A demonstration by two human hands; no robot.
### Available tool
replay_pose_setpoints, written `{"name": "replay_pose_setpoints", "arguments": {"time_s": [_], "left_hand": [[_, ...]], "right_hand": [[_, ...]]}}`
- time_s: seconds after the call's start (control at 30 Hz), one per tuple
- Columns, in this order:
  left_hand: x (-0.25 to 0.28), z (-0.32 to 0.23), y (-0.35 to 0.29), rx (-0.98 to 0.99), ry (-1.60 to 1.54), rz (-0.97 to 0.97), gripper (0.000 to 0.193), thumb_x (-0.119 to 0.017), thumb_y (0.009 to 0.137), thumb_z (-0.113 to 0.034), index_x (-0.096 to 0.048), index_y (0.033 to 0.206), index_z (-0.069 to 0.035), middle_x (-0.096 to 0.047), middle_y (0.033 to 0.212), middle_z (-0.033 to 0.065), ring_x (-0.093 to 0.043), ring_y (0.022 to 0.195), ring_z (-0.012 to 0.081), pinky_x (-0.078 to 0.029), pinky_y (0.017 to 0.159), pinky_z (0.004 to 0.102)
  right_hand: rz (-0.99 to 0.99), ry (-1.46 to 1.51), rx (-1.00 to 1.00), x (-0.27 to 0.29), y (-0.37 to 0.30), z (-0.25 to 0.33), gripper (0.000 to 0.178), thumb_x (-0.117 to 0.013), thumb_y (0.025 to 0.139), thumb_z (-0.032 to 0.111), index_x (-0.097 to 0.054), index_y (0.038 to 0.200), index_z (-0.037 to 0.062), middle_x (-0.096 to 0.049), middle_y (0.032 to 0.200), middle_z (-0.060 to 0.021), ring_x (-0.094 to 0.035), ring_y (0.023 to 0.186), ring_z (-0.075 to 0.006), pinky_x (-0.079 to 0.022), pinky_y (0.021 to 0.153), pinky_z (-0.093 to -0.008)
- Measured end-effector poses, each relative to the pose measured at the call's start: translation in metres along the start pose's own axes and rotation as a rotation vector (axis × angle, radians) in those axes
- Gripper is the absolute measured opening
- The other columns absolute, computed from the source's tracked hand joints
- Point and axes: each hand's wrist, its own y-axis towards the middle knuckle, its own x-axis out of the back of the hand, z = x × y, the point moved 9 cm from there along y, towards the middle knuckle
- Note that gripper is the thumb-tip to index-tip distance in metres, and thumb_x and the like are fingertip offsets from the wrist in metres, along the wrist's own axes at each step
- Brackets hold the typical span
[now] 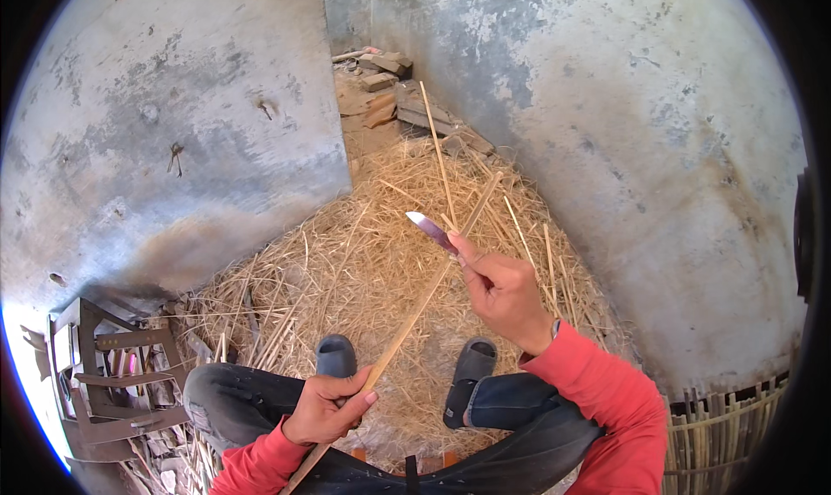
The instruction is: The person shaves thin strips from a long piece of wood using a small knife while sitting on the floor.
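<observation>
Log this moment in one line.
left hand: grips wooden strip | right hand: holds knife, strip contact unclear | below: loose shavings

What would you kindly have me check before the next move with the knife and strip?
1. Left hand gripping the strip: ok, fingers wrapped around it.
2. Right hand holding the knife: ok.
3. Knife clear of the left hand: ok, well apart.
4. Knife touching the strip: cannot tell from this angle.
5. Ground around the slippers free of scraps: not ok, loose scraps lie about.
6. Blade sharp: cannot tell.
</observation>
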Motion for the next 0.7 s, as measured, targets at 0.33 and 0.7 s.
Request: {"name": "replay_pose_setpoints", "arguments": {"time_s": [0.33,0.7], "left_hand": [[-0.001,-0.01,-0.001,-0.042,0.043,-0.001,0.039,-0.069,0.1,-0.005,-0.063,0.137,0.004,-0.056,0.065,-0.0075,-0.046,0.053,-0.0002,-0.037,0.048,0.0198],[-0.005,-0.013,-0.004,-0.074,-0.056,0.076,0.044,-0.069,0.1,-0.007,-0.059,0.142,0.001,-0.055,0.067,-0.0073,-0.045,0.053,-0.0009,-0.035,0.047,0.019]], "right_hand": [[0.051,0.08,0.049,-0.013,-0.009,0.036,0.037,-0.065,0.095,0.002,-0.069,0.132,0.0029,-0.059,0.062,-0.0124,-0.049,0.049,-0.0109,-0.039,0.048,-0.0289],[-0.14,0.416,-0.368,0.021,0.023,-0.022,0.043,-0.067,0.099,0.007,-0.061,0.141,0.0018,-0.068,0.087,0.001,-0.056,0.07,-0.0046,-0.047,0.063,-0.0231]]}}
